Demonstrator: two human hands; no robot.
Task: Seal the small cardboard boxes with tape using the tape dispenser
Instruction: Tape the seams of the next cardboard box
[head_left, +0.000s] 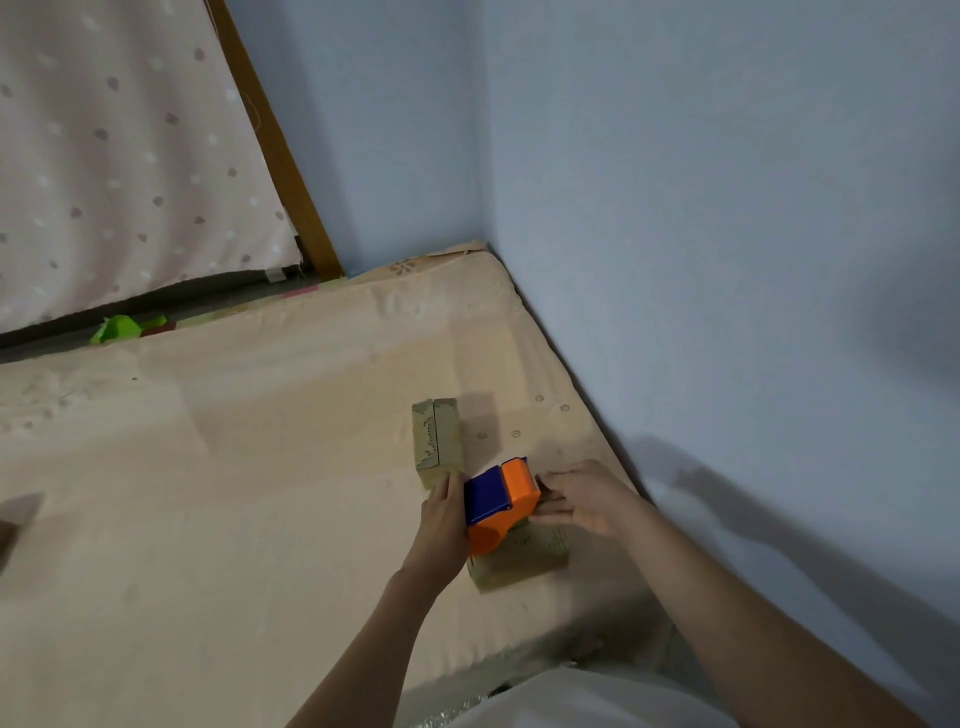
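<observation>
An orange and blue tape dispenser (500, 503) is held between both hands above a small cardboard box (524, 561) lying on the mattress. My left hand (444, 519) grips the dispenser's left side. My right hand (582, 500) pinches its toothed front end with fingertips. A second small cardboard box (437, 440) stands just beyond, its top flaps closed with a seam down the middle. The near box is partly hidden under the dispenser.
The boxes rest on a beige mattress (234, 467) set in a corner of blue walls (727, 234). A spotted curtain (114, 156) and wooden frame (275, 150) stand at the back left. A green object (119, 328) lies behind the mattress. Another brown item (15, 519) sits at the left edge.
</observation>
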